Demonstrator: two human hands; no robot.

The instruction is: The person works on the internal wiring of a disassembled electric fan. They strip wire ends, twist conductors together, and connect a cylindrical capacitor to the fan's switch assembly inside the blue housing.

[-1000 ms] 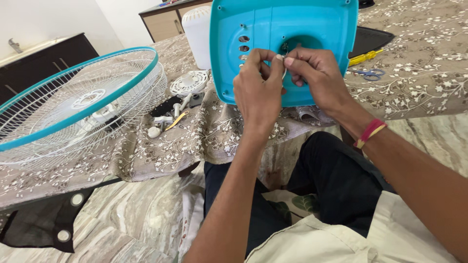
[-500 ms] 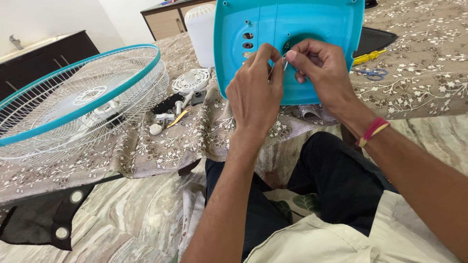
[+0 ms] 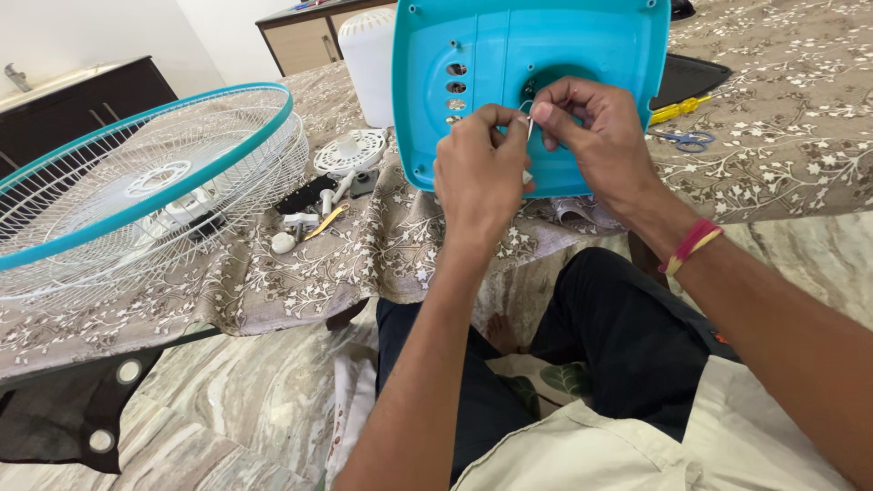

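A thin pale wire (image 3: pixel 528 116) runs between the two hands in front of the teal plastic fan base panel (image 3: pixel 582 55), which stands tilted up at the near edge of the surface (image 3: pixel 773 173), a table draped in a beige cloth with a white floral print. The left hand (image 3: pixel 479 168) has thumb and forefinger pressed together on the lower part of the wire; the right hand (image 3: pixel 596 136) pinches its upper end just before the dark round opening (image 3: pixel 546 86) in the panel. Both grips are closed on the wire, though how firmly cannot be told.

The wire is fine and the pinch is small, so it could slip out of the fingertips, or kink if the hands pull against each other. Whether the panel is propped by anything but the hands is not visible; as I judge it, a push toward the opening could tip it back or slide it on the loose cloth.

Left of the panel lie small parts near the cloth's edge: a white round ribbed cap (image 3: pixel 350 150), a black flat piece (image 3: pixel 305 193) and a few small white knobs and screws (image 3: pixel 296 227). A tug on the cloth could roll these off onto the floor. Further left the white wire fan guard with a teal rim (image 3: pixel 136 195) overhangs the edge and looks easy to knock. Blue-handled scissors (image 3: pixel 687 139) and a yellow-handled screwdriver (image 3: pixel 677 110) lie well apart on the right.
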